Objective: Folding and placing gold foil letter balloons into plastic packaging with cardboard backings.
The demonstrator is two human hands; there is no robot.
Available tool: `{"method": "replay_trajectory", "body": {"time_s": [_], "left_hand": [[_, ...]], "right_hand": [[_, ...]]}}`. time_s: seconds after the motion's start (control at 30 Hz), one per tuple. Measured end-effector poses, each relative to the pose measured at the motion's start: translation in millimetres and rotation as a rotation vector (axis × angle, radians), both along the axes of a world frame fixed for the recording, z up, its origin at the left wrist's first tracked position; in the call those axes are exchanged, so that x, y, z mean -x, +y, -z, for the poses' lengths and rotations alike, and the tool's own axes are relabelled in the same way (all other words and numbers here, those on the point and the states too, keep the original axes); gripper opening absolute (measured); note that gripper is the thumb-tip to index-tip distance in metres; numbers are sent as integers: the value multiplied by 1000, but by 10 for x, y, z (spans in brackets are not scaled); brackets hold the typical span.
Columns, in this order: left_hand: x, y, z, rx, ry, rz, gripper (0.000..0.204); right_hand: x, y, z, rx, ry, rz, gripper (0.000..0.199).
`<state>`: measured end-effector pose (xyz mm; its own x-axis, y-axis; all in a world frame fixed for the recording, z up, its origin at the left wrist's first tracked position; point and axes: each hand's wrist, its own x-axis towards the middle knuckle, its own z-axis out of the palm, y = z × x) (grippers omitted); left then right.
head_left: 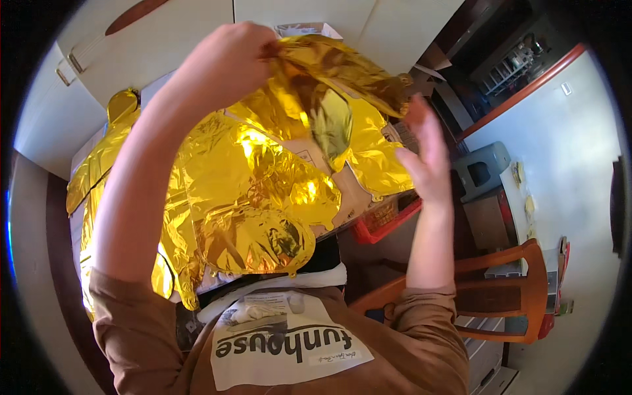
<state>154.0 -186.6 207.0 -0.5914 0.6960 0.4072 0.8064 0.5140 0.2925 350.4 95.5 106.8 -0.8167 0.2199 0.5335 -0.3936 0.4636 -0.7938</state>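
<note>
Here, above the table (353,195), a gold foil (342,66) spans the hands — the left hand (242,60) grips one end in closed fingers; the right hand (426,148), thumb apart, meets the other, its grip too blurred to tell. More foils (227,164) lie on the table — right of it, a basket (388,225), stool (486,168) and chair (534,289).

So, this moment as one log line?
Left hand: holding gold foil piece | right hand: at its other end, grip unclear | nearby: more gold foil, orange chair
</note>
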Motion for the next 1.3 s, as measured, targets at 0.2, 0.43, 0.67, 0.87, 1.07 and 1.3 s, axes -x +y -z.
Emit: {"method": "replay_trajectory", "body": {"time_s": [0.2,0.43,0.67,0.87,1.07,1.3], "left_hand": [[-369,777,-32,128,45,0,24],[-267,1029,48,-148,-170,326,43],[-226,715,902,-259,-344,296,68],[428,990,932,-454,-240,128,19],[921,1516,749,-508,424,236,19],[1355,1490,2448,8,239,189,23]], "right_hand": [[-59,-563,-919,-966,294,410,126],[431,-419,-917,-972,23,481,51],[486,-29,-1215,-626,-169,342,29],[127,277,-1583,-932,185,274,24],[-458,418,-1127,-1288,224,409,26],[-254,532,804,-1248,43,126,20]]}}
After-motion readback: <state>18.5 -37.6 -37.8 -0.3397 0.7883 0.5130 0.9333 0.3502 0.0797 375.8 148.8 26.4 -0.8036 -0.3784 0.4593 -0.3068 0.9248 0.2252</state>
